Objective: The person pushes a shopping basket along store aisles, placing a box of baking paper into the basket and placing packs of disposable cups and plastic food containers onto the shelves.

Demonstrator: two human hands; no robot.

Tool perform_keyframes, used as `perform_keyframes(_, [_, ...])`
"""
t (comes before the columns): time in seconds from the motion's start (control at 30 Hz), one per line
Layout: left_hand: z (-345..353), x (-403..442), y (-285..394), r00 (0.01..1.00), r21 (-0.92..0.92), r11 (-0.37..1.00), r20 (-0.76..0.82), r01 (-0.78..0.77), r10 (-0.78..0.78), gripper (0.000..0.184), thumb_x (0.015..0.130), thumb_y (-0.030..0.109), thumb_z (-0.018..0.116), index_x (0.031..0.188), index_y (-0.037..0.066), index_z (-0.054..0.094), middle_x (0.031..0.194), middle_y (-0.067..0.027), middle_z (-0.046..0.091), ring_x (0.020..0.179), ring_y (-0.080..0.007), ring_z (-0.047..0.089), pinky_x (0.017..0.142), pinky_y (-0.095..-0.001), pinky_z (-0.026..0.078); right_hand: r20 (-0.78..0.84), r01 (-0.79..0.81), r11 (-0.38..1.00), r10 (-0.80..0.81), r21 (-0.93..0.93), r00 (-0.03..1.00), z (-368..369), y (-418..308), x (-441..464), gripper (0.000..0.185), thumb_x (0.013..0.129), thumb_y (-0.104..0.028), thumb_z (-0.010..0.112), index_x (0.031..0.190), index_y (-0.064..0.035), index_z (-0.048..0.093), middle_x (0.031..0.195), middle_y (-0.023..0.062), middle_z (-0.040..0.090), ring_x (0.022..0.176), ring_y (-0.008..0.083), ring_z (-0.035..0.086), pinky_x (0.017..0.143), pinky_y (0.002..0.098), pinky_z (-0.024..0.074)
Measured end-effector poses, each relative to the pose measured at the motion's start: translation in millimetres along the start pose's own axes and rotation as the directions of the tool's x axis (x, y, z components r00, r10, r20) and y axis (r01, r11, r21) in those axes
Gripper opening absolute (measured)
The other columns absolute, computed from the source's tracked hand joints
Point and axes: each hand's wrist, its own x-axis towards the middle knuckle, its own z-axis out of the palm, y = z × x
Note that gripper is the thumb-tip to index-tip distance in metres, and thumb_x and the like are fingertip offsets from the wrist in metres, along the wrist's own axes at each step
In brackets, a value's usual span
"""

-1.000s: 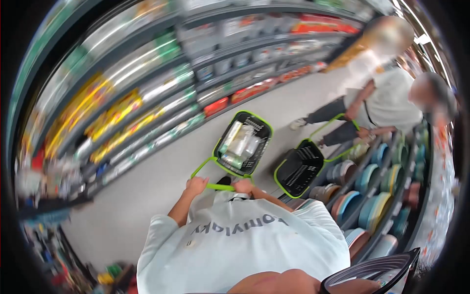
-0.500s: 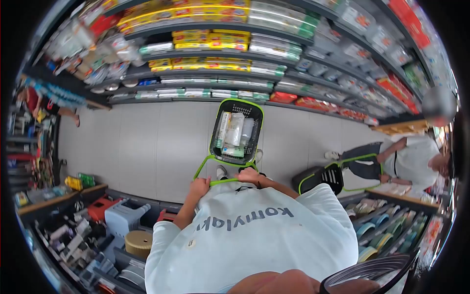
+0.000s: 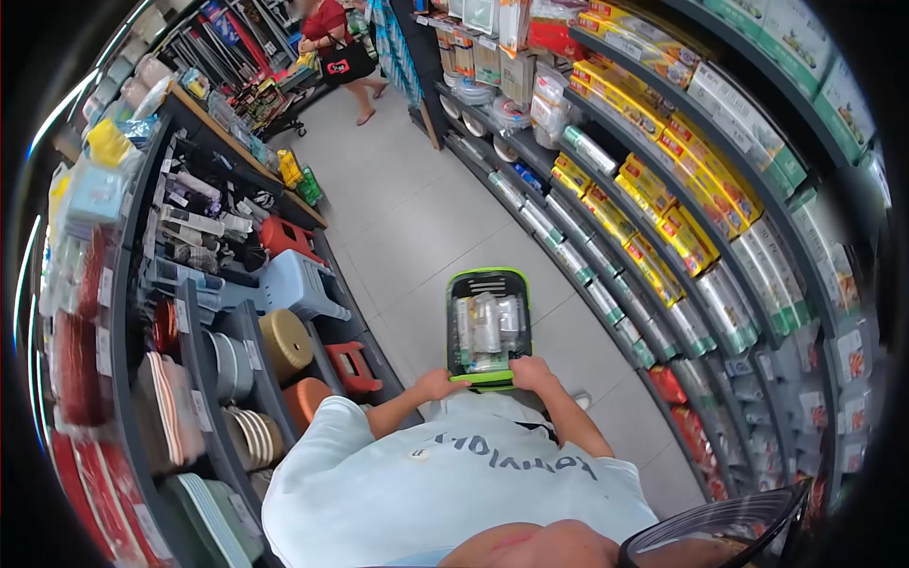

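My left hand [image 3: 440, 384] is closed round the left part of the green handle of a shopping basket [image 3: 489, 283]. My right hand [image 3: 532, 372] grips that same handle near its right end. The basket is black with a bright green rim and stands out in front of my body, low over the floor. Inside it lie several packages, among them a clear plastic-wrapped pack [image 3: 486, 325] and a narrow white box [image 3: 465, 325]. Their exact contents are too small to make out.
Long shelves [image 3: 653, 142] with yellow boxes and rolls run along the right. On the left, lower shelves hold a blue-grey stool [image 3: 295, 284], red stools and basins. The tiled aisle floor [image 3: 398, 227] leads to a person [image 3: 331, 43] with a black bag.
My view and body have turned left, so the aisle now runs ahead. The basket is nearer my body, its handle closer to the rim. The person with another basket has left view.
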Motion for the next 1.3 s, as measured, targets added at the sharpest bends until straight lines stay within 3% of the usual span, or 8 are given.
perform_keyframes(0.13, [29,19,56,0.996,-0.068,0.998,-0.084,-0.003,-0.003,0.088,0.078,0.083,0.056,0.094,-0.001,0.075,0.094,-0.0231,0.072,0.093,-0.0383,0.07,0.081,-0.0495,0.054,-0.058,-0.041,0.999,0.04,-0.009,0.997,-15,54,-29,0.028,0.077,-0.015,0.061,0.102,-0.0082,0.072,0.092,0.0188,0.073,0.09,0.038,0.071,0.08,0.0503,0.0563])
perform_keyframes(0.33, [123,20,178,0.997,0.003,0.999,-0.07,0.035,-0.034,0.08,0.075,0.081,0.06,0.094,0.005,0.077,0.096,-0.0213,0.073,0.092,-0.0379,0.071,0.078,-0.0493,0.056,-0.068,-0.012,0.996,0.006,-0.087,0.998,-17,154,-109,0.02,0.074,-0.019,0.065,0.086,-0.0067,0.074,0.088,0.0191,0.073,0.086,0.0375,0.072,0.075,0.0498,0.0573])
perform_keyframes(0.4, [137,21,220,0.969,0.035,0.982,-0.169,0.187,-0.179,0.062,0.079,0.067,0.064,0.097,0.009,0.078,0.102,-0.0184,0.074,0.094,-0.036,0.072,0.08,-0.0473,0.057,-0.052,-0.017,0.995,0.012,-0.096,0.999,-15,182,-131,0.02,0.074,-0.019,0.065,0.085,-0.0059,0.074,0.091,0.0194,0.073,0.086,0.0376,0.072,0.075,0.05,0.0574])
perform_keyframes(0.43, [144,29,234,0.964,0.032,0.974,-0.158,0.223,-0.216,0.046,0.081,0.047,0.064,0.102,0.009,0.078,0.107,-0.0163,0.074,0.099,-0.0331,0.072,0.083,-0.0464,0.058,-0.067,-0.03,0.996,0.024,-0.086,0.997,-6,197,-138,0.021,0.074,-0.022,0.066,0.084,-0.0058,0.074,0.087,0.0196,0.073,0.083,0.0379,0.072,0.073,0.0502,0.0575])
perform_keyframes(0.63, [157,22,297,0.967,0.126,0.963,-0.116,0.239,-0.225,0.033,0.081,0.029,0.062,0.101,0.008,0.077,0.107,-0.0165,0.074,0.1,-0.0323,0.072,0.082,-0.0466,0.058,-0.021,-0.071,0.997,0.071,-0.036,0.997,17,253,-175,0.028,0.075,-0.03,0.07,0.087,-0.0053,0.075,0.089,0.0204,0.073,0.087,0.0383,0.072,0.076,0.0513,0.0572])
perform_keyframes(0.93, [165,53,336,0.953,0.094,0.977,-0.256,0.19,-0.16,0.028,0.081,0.025,0.059,0.094,0.01,0.078,0.098,-0.0161,0.075,0.094,-0.0336,0.073,0.083,-0.048,0.057,0.0,-0.051,0.996,0.052,-0.075,0.999,-20,293,-172,0.024,0.079,-0.025,0.068,0.089,-0.0044,0.075,0.091,0.0208,0.073,0.088,0.0391,0.072,0.076,0.049,0.0578])
perform_keyframes(1.17, [157,80,306,0.903,-0.124,0.942,-0.267,0.313,-0.335,0.029,0.082,0.021,0.059,0.1,0.007,0.076,0.103,-0.0182,0.074,0.097,-0.0345,0.072,0.083,-0.0471,0.058,-0.061,0.11,0.96,-0.13,-0.259,0.99,-48,288,-87,0.02,0.073,-0.021,0.072,0.086,-0.0051,0.074,0.088,0.0194,0.073,0.085,0.0361,0.073,0.075,0.0476,0.0586])
perform_keyframes(1.3, [114,110,294,0.94,-0.084,0.978,-0.271,0.193,-0.209,0.028,0.083,0.02,0.059,0.101,0.007,0.076,0.103,-0.0181,0.074,0.097,-0.0351,0.072,0.082,-0.0471,0.058,-0.046,0.086,0.96,-0.102,-0.266,0.994,-82,289,-55,0.021,0.073,-0.021,0.071,0.086,-0.0051,0.074,0.086,0.0189,0.073,0.084,0.0376,0.072,0.074,0.0482,0.0585])
